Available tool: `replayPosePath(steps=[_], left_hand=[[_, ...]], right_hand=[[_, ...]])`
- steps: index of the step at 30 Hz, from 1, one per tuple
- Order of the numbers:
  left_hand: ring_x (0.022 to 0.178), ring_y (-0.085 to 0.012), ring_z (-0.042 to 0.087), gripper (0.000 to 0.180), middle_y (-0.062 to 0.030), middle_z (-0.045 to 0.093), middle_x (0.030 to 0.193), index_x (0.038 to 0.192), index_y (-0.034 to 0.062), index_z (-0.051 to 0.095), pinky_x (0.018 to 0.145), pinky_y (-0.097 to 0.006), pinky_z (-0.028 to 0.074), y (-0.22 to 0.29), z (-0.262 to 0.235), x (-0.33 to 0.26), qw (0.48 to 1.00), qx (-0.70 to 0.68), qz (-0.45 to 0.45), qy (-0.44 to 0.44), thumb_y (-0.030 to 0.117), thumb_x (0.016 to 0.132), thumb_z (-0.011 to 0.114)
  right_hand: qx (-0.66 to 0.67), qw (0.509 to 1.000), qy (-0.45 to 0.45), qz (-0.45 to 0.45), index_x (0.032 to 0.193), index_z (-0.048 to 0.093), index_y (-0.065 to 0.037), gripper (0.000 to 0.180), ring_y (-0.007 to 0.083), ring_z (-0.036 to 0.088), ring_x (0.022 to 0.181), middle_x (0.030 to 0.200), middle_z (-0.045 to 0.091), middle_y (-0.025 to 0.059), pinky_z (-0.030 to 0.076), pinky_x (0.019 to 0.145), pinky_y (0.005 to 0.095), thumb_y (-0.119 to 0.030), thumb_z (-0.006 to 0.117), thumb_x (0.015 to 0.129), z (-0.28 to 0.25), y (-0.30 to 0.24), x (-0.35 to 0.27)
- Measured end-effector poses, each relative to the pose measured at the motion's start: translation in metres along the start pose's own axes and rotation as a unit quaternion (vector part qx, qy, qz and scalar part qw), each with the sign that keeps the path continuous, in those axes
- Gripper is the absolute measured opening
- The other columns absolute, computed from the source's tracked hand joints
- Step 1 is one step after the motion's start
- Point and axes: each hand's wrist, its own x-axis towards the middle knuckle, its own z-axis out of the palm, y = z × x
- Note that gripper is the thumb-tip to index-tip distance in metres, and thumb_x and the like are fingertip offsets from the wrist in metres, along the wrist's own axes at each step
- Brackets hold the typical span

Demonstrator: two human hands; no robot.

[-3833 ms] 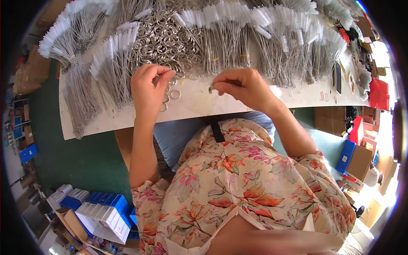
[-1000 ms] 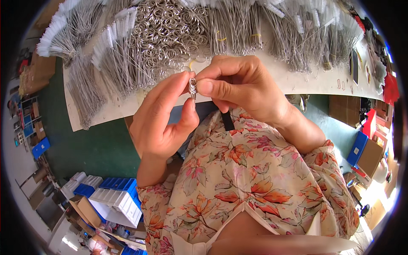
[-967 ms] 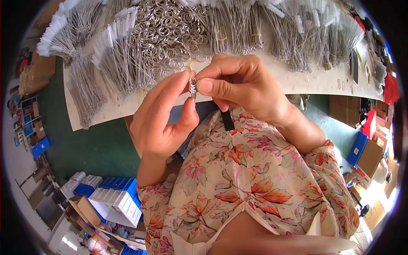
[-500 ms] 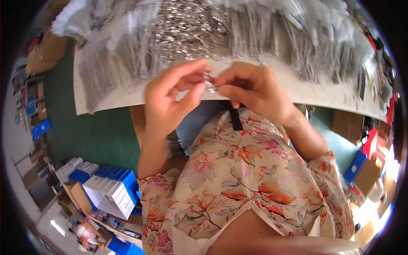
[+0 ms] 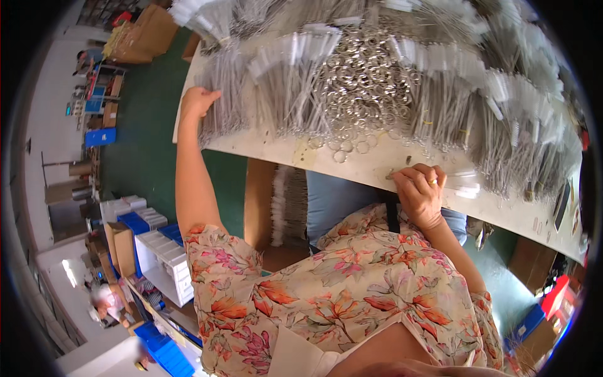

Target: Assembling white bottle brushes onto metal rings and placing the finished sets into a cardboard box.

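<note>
My left hand (image 5: 198,104) is stretched out to the table's left end, fingers closed, against a bundle of thin wire-stemmed brushes (image 5: 227,94) with white heads. Whatever it grips there is hidden. At the front edge of the table my right hand (image 5: 421,193) rests with its fingers curled in. Something small shows by its fingertips, too unclear to name. Between the hands, a heap of silvery split rings (image 5: 367,81) covers the middle of the table, with a few loose rings (image 5: 340,156) near the front edge.
More brush bundles (image 5: 440,100) lie right of the rings on the pale table (image 5: 251,151). A cardboard box (image 5: 256,207) stands below the table. White and blue plastic bins (image 5: 164,267) are at lower left, and cardboard cartons (image 5: 143,34) at the far left.
My hands were together in front of me, fingering a small shiny metal piece. They have parted: the left reached out to the left brush bundle, the right came down to the table edge.
</note>
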Motion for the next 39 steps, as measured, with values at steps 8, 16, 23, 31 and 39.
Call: replayPosePath(steps=[8,16,23,31,39], left_hand=[[0.048,-0.0067,0.05,0.015,-0.0012,0.058,0.062,0.079,0.0014,0.063,0.041,-0.021,0.038,-0.034,-0.001,0.003,0.972,-0.234,-0.023,-0.016,0.016,0.082,0.062],[0.049,-0.008,0.053,0.012,-0.0035,0.062,0.065,0.079,0.0026,0.063,0.042,-0.022,0.038,-0.006,-0.018,-0.011,0.99,-0.138,-0.016,0.011,0.015,0.078,0.061],[0.05,-0.0101,0.054,0.022,-0.0069,0.063,0.071,0.086,0.0043,0.062,0.049,-0.026,0.045,0.029,-0.013,-0.041,0.907,-0.358,0.124,0.183,0.026,0.082,0.06],[0.064,-0.0222,0.059,0.03,-0.0132,0.063,0.07,0.081,-0.0001,0.061,0.063,-0.032,0.045,0.133,0.057,-0.073,0.949,-0.039,0.291,0.113,0.029,0.079,0.063],[0.064,-0.0148,0.054,0.017,-0.0076,0.06,0.071,0.084,-0.0012,0.057,0.063,-0.029,0.044,0.092,0.059,-0.046,0.934,-0.158,0.32,0.008,0.016,0.083,0.057]], right_hand=[[0.069,0.997,0.024,0.007,0.084,0.062,-0.009,0.022,0.019,0.052,0.075,0.078,0.056,0.0008,0.037,0.07,0.0344,-0.002,0.067,0.065,-0.019,0.018,0.03],[0.042,0.971,-0.062,0.228,0.086,0.063,-0.006,0.02,0.0264,0.063,0.074,0.084,0.065,0.0095,0.049,0.068,0.0368,-0.025,0.06,0.079,-0.005,0.106,0.133],[-0.01,0.938,-0.168,0.305,0.084,0.066,-0.011,0.026,0.0249,0.064,0.079,0.084,0.066,0.0081,0.049,0.072,0.0377,-0.032,0.065,0.07,0.011,0.118,0.151],[0.542,0.74,0.187,0.351,0.093,0.055,-0.004,0.016,0.0144,0.062,0.074,0.08,0.064,0.0055,0.048,0.066,0.0236,-0.014,0.058,0.081,-0.021,0.116,0.147],[0.032,0.902,0.189,0.388,0.078,0.063,-0.005,0.018,0.0144,0.046,0.054,0.06,0.047,0.0059,0.038,0.052,0.0282,-0.022,0.063,0.075,-0.139,0.129,0.045]])
